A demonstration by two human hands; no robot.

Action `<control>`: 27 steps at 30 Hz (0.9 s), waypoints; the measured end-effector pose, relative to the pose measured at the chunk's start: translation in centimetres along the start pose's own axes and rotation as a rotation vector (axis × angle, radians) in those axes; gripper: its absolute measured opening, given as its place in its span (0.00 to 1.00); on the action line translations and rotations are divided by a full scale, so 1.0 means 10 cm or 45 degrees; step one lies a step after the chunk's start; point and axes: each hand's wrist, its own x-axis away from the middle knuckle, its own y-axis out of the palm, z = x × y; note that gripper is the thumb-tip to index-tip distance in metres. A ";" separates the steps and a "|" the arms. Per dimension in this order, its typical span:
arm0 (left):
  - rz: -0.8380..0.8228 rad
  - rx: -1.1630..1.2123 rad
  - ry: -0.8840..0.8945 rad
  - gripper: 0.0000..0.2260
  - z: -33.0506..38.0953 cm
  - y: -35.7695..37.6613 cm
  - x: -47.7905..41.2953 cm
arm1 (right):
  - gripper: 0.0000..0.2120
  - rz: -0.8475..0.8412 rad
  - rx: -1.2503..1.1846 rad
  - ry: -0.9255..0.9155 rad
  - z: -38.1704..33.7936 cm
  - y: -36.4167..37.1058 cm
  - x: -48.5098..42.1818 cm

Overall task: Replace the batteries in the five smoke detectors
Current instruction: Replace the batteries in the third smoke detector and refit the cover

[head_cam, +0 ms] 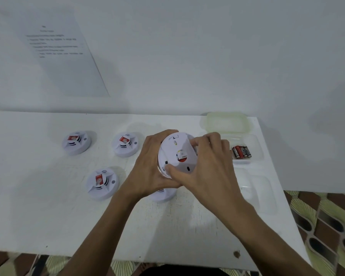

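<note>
L hand (147,166) grips detector (177,154) rim – underside up, tilted | R hand (205,166) clasps its right edge, thumb on back | batts (241,152) in tray just right

The held smoke detector (179,154) shows a back of smooth white plastic with a faint sheen and a small red-and-white paper sticker. The other smoke detectors (102,183), toward nine o'clock of it, are the same matt white plastic with red labels. At three o'clock the batteries (241,152), in glossy black-and-red wrappers, lie in a clear, shiny plastic tray (256,148) with a cloudy yellowish lid (227,123), on a matt white, scuffed table (38,216).
</note>
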 end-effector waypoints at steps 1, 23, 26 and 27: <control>0.001 -0.022 0.024 0.34 -0.02 0.00 0.00 | 0.30 -0.094 -0.040 0.032 0.00 -0.01 -0.02; 0.158 -0.213 -0.034 0.35 -0.11 -0.04 -0.21 | 0.22 0.107 -0.449 -0.050 0.00 0.20 -0.14; 0.182 -0.284 -0.018 0.37 -0.13 -0.11 -0.26 | 0.17 -0.063 -1.033 0.194 0.09 0.02 -0.25; 0.172 -0.288 -0.032 0.38 -0.14 -0.13 -0.25 | 0.14 -0.080 -1.200 0.312 0.15 -0.02 -0.31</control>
